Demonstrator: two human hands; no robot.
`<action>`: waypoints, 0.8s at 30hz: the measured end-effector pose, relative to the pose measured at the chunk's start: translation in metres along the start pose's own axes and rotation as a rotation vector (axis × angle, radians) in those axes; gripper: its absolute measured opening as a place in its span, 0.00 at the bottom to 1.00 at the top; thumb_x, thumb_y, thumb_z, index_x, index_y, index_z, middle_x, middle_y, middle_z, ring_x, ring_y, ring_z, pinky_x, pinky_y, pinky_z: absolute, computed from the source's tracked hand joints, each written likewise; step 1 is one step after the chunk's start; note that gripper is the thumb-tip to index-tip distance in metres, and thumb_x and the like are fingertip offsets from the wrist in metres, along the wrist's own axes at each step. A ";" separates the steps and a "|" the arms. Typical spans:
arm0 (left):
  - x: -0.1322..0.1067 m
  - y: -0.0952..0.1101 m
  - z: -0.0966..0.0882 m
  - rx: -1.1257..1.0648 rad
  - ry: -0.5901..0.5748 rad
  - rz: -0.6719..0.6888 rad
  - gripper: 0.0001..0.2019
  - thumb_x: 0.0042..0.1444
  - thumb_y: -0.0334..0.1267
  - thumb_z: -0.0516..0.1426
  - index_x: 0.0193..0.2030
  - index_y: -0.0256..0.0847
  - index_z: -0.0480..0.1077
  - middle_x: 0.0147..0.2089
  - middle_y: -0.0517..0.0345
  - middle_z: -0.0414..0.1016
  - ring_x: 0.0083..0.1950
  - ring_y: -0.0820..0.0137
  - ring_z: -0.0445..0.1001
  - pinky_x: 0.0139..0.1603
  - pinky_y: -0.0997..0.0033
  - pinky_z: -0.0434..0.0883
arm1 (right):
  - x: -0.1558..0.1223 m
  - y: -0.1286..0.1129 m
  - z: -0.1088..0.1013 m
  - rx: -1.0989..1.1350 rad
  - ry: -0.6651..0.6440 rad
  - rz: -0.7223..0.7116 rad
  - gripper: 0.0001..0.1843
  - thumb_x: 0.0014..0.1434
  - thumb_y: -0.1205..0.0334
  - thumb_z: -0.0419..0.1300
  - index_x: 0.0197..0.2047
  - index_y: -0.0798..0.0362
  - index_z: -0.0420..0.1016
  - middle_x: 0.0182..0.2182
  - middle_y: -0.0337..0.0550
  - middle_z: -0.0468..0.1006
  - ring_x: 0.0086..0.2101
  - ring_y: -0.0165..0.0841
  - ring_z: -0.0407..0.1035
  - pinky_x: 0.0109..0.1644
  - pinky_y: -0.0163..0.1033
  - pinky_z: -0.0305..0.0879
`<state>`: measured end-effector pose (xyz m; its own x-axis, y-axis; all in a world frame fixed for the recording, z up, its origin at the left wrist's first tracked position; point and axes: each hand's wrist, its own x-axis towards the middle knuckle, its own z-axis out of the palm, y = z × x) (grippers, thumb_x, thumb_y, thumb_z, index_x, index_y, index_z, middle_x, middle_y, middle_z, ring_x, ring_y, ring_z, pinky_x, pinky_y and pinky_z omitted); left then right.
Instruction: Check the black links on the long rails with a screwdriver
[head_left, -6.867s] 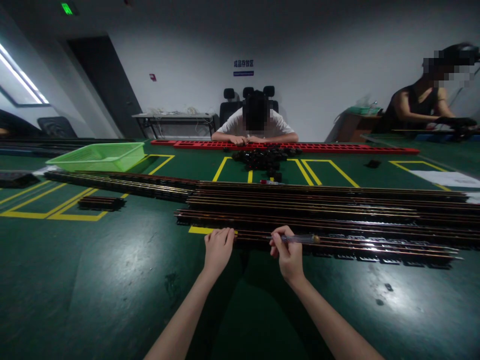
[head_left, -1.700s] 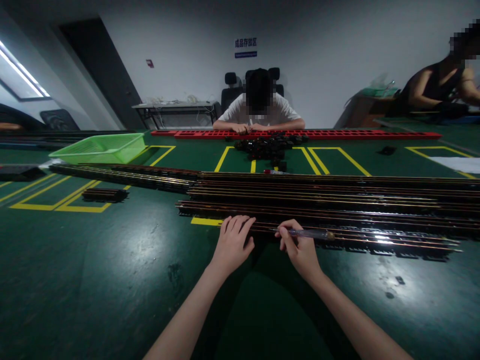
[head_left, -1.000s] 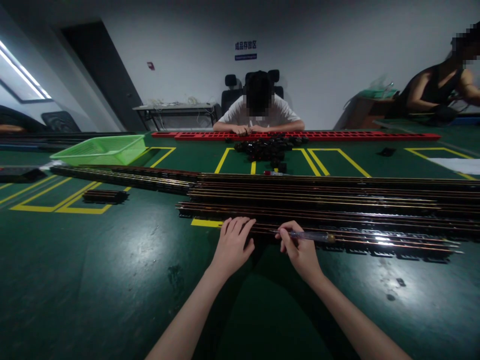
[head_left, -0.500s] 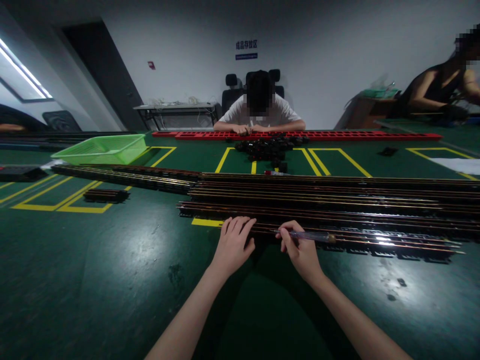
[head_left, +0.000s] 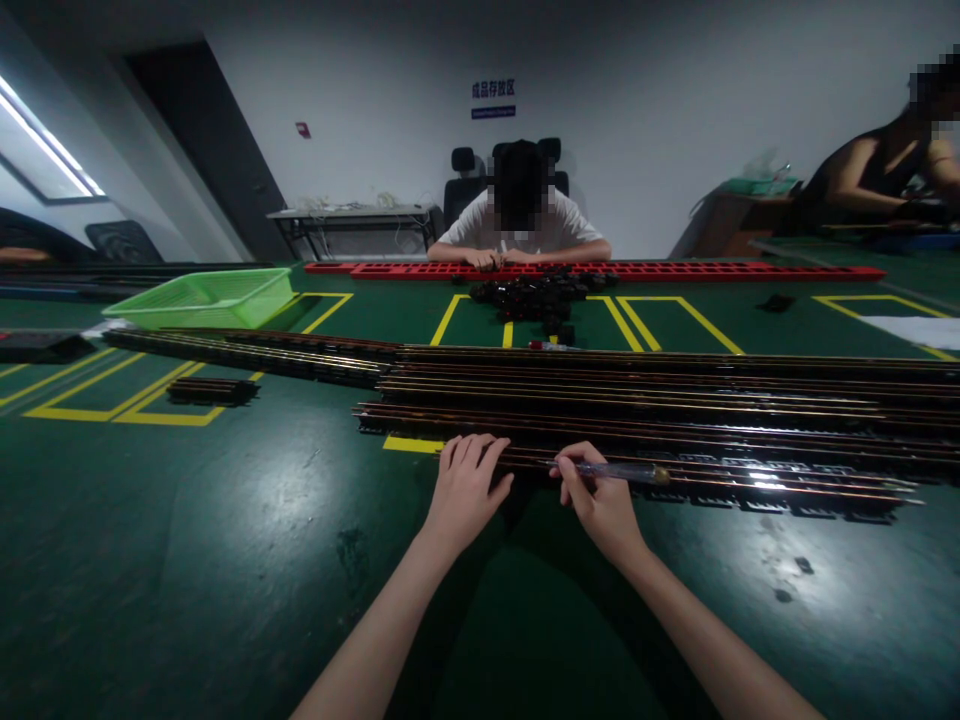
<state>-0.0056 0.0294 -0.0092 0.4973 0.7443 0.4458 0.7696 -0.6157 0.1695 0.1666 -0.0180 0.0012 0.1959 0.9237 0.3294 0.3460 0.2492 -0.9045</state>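
In the head view my left hand (head_left: 471, 490) lies with fingers spread on the left end of the nearest black strip (head_left: 787, 492), which carries copper-coloured rods. My right hand (head_left: 600, 500) is closed around a screwdriver (head_left: 626, 473) with a translucent handle, its butt pointing right. The screwdriver's tip is at the strip between my two hands, too small to make out clearly. Just beyond lie several more long black strips (head_left: 637, 388) with metal rods, side by side across the table.
A green basket (head_left: 202, 300) stands at the left, with a short black piece (head_left: 212, 390) nearer. A heap of small black parts (head_left: 532, 295) lies before a long red rack (head_left: 712, 271). A co-worker (head_left: 469, 225) sits opposite; another person (head_left: 862, 180) is at the right.
The nearest strip has slid slightly to the left, its right end now a little further in. My hands stay nearly in place.
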 end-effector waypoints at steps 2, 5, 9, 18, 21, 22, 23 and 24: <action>0.000 0.000 0.000 0.006 -0.002 -0.003 0.17 0.58 0.37 0.54 0.54 0.40 0.63 0.52 0.51 0.69 0.54 0.62 0.65 0.59 0.52 0.57 | 0.000 0.000 0.000 0.000 -0.007 -0.005 0.12 0.61 0.53 0.51 0.33 0.53 0.65 0.25 0.39 0.72 0.18 0.25 0.63 0.21 0.32 0.60; 0.000 0.000 0.000 0.019 0.006 -0.011 0.17 0.57 0.38 0.54 0.53 0.40 0.63 0.51 0.51 0.69 0.53 0.61 0.65 0.58 0.53 0.58 | 0.000 -0.001 0.000 0.004 -0.024 -0.009 0.12 0.61 0.53 0.51 0.33 0.52 0.65 0.25 0.39 0.72 0.18 0.25 0.63 0.21 0.32 0.60; 0.000 -0.001 0.001 0.017 0.025 -0.019 0.16 0.57 0.38 0.55 0.52 0.40 0.64 0.50 0.51 0.69 0.53 0.61 0.66 0.56 0.53 0.59 | 0.000 -0.002 0.000 -0.004 -0.048 -0.014 0.12 0.61 0.53 0.50 0.33 0.52 0.65 0.26 0.39 0.72 0.18 0.25 0.63 0.22 0.32 0.61; 0.000 -0.001 0.000 -0.002 0.014 -0.045 0.16 0.56 0.38 0.56 0.52 0.40 0.64 0.50 0.51 0.69 0.53 0.61 0.65 0.56 0.53 0.58 | 0.000 -0.002 -0.001 -0.010 -0.057 -0.022 0.13 0.61 0.52 0.51 0.33 0.52 0.65 0.26 0.40 0.73 0.18 0.26 0.64 0.22 0.33 0.62; 0.000 -0.001 0.000 -0.001 0.014 -0.045 0.16 0.56 0.38 0.56 0.52 0.40 0.64 0.50 0.52 0.69 0.53 0.61 0.65 0.56 0.53 0.58 | 0.000 -0.002 -0.001 -0.009 -0.064 -0.027 0.13 0.61 0.52 0.50 0.34 0.52 0.65 0.26 0.41 0.73 0.19 0.26 0.64 0.22 0.33 0.62; 0.000 -0.001 0.000 -0.001 0.013 -0.045 0.16 0.56 0.38 0.56 0.52 0.40 0.63 0.50 0.52 0.69 0.53 0.61 0.65 0.56 0.53 0.58 | 0.000 -0.002 -0.001 -0.008 -0.068 -0.027 0.13 0.62 0.52 0.50 0.34 0.52 0.65 0.27 0.41 0.73 0.19 0.26 0.64 0.23 0.33 0.63; 0.000 -0.001 0.000 -0.001 0.012 -0.045 0.16 0.56 0.38 0.56 0.52 0.40 0.63 0.50 0.52 0.69 0.53 0.61 0.65 0.56 0.53 0.58 | 0.000 -0.002 -0.002 -0.008 -0.072 -0.028 0.13 0.62 0.52 0.50 0.34 0.52 0.65 0.27 0.41 0.73 0.19 0.26 0.65 0.23 0.34 0.63; 0.000 -0.001 0.000 -0.001 0.010 -0.046 0.16 0.57 0.38 0.55 0.52 0.40 0.63 0.50 0.52 0.69 0.53 0.61 0.65 0.56 0.53 0.58 | 0.000 -0.002 -0.002 -0.007 -0.075 -0.028 0.13 0.62 0.52 0.50 0.34 0.52 0.65 0.27 0.41 0.73 0.19 0.26 0.65 0.23 0.34 0.63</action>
<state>-0.0062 0.0296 -0.0088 0.4575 0.7690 0.4465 0.7911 -0.5813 0.1906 0.1674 -0.0192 0.0031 0.1173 0.9357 0.3329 0.3573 0.2730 -0.8932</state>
